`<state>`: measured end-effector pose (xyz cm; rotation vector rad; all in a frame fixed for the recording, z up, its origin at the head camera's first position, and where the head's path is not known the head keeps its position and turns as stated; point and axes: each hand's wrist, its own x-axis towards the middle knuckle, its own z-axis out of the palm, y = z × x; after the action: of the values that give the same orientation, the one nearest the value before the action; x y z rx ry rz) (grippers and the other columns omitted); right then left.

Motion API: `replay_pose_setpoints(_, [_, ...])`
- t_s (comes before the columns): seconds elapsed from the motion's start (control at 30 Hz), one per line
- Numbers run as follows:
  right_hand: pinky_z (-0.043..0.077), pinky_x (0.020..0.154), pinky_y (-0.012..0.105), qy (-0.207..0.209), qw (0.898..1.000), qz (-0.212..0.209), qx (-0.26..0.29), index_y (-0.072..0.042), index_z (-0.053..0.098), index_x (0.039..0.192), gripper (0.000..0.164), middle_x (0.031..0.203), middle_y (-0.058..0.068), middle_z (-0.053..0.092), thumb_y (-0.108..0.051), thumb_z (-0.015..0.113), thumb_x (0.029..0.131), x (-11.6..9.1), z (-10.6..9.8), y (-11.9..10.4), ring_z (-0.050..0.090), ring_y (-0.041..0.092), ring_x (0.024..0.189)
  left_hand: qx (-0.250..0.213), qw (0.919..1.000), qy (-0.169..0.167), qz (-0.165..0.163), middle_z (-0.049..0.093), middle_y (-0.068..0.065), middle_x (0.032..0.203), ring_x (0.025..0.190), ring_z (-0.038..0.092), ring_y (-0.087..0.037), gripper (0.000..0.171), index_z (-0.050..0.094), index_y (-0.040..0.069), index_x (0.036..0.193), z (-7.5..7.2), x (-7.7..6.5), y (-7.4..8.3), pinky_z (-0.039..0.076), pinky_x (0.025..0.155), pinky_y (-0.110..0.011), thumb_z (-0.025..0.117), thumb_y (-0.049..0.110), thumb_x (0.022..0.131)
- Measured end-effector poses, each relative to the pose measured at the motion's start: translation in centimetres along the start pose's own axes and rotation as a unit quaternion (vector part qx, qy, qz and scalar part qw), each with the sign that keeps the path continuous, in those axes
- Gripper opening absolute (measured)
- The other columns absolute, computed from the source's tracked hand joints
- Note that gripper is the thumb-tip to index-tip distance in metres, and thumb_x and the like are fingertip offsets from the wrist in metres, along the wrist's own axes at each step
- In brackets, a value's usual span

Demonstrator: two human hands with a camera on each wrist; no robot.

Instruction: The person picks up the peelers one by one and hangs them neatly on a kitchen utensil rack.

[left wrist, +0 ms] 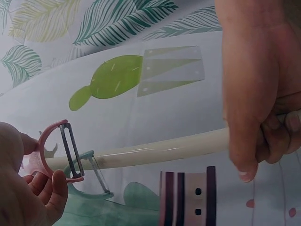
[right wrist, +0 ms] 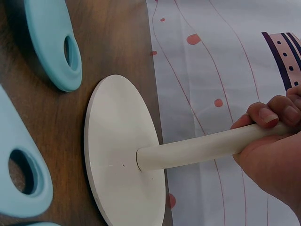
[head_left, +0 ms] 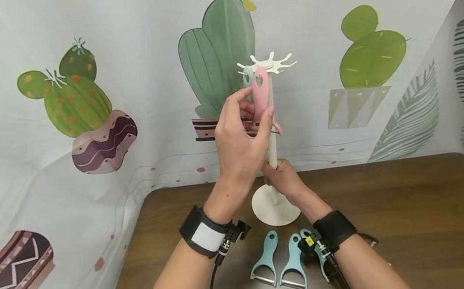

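My left hand (head_left: 240, 135) pinches a pink peeler (head_left: 261, 91) by its handle, up at the hooked top (head_left: 270, 64) of a cream stand. In the left wrist view the pink peeler's blade (left wrist: 72, 146) points toward the stand's base. Behind it a light-blue peeler (left wrist: 89, 176) hangs beside the pole (left wrist: 164, 151). Lower down, my right hand (head_left: 283, 177) grips the pole, fingers curled round it. The round base (head_left: 273, 212) rests on the table. Whether the pink peeler's hole is over a hook cannot be told.
Several light-blue peelers lie on the wooden table (head_left: 177, 256) in front of the base: one at left (head_left: 266, 259), one in the middle (head_left: 294, 262), another partly hidden by my right wrist strap (head_left: 335, 229). A cactus-print cloth (head_left: 147, 77) hangs behind the table.
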<state>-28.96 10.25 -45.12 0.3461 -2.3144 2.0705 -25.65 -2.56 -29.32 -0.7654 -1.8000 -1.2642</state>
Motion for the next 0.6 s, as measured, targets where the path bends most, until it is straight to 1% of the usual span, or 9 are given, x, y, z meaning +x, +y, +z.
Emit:
replay_pose_setpoints(0.07, [0.036,0.064,0.033,-0.004,1.0,-0.001,0.003,0.005,0.048,0.066,0.059,0.059,-0.002,0.044,-0.03,0.05,0.114,-0.05,0.06,-0.07,0.039,0.017,0.059,0.003,1.0,0.0,-0.003,0.065,-0.01,0.099,0.085,0.066,-0.016,0.041,0.061,-0.001,0.133,0.01,-0.11,-0.11,0.059,0.069,-0.024,0.076,0.017,0.099])
replay_pose_setpoints(0.1, [0.036,0.064,0.033,-0.007,1.0,0.002,0.004,0.01,0.047,0.069,0.059,0.059,-0.002,0.044,-0.029,0.05,0.114,-0.23,0.07,-0.54,0.039,0.017,0.059,0.005,1.0,0.001,-0.004,0.065,-0.01,0.099,0.085,0.066,-0.016,0.041,0.061,-0.001,0.132,0.02,-0.16,-0.18,0.059,0.07,-0.024,0.076,0.017,0.098])
replay_pose_setpoints(0.2, [0.036,0.064,0.033,-0.01,1.0,-0.001,0.01,0.012,0.046,0.07,0.059,0.06,-0.001,0.043,-0.029,0.05,0.114,-0.14,0.02,-0.5,0.039,0.017,0.059,0.01,0.9999,0.006,-0.004,0.066,-0.011,0.101,0.086,0.067,-0.017,0.038,0.062,-0.001,0.128,0.1,-0.22,-0.32,0.059,0.072,-0.024,0.077,0.018,0.098])
replay_pose_setpoints(0.27, [0.036,0.064,0.033,-0.011,1.0,-0.001,0.011,0.011,0.046,0.07,0.059,0.06,-0.001,0.043,-0.029,0.05,0.114,-0.12,-0.01,-0.45,0.039,0.017,0.059,0.014,0.9999,0.008,-0.003,0.066,-0.012,0.102,0.087,0.068,-0.018,0.037,0.063,-0.001,0.125,0.12,-0.28,-0.43,0.059,0.073,-0.023,0.078,0.018,0.098])
replay_pose_setpoints(0.33, [0.036,0.064,0.033,-0.008,1.0,-0.009,0.011,0.006,0.046,0.068,0.058,0.059,-0.002,0.042,-0.031,0.052,0.113,0.06,0.04,0.08,0.038,0.016,0.059,0.018,0.9998,0.01,-0.002,0.066,-0.012,0.103,0.087,0.068,-0.018,0.036,0.063,-0.001,0.124,0.15,-0.33,-0.53,0.059,0.073,-0.023,0.078,0.018,0.097])
replay_pose_setpoints(0.43, [0.036,0.064,0.033,-0.007,1.0,-0.009,0.009,0.005,0.047,0.068,0.057,0.059,-0.002,0.042,-0.031,0.052,0.113,0.03,0.1,0.08,0.038,0.016,0.059,0.023,0.9997,0.01,0.001,0.067,-0.012,0.103,0.088,0.068,-0.019,0.036,0.063,-0.002,0.123,0.16,-0.41,-0.67,0.059,0.074,-0.023,0.078,0.018,0.097])
replay_pose_setpoints(0.6, [0.036,0.063,0.032,-0.004,1.0,-0.008,0.008,-0.003,0.048,0.064,0.057,0.058,-0.003,0.042,-0.03,0.052,0.113,0.09,0.14,0.04,0.039,0.016,0.059,0.015,0.9999,0.009,0.0,0.067,-0.013,0.107,0.09,0.068,-0.019,0.036,0.063,-0.003,0.123,0.14,-0.51,-0.81,0.059,0.076,-0.022,0.078,0.018,0.097])
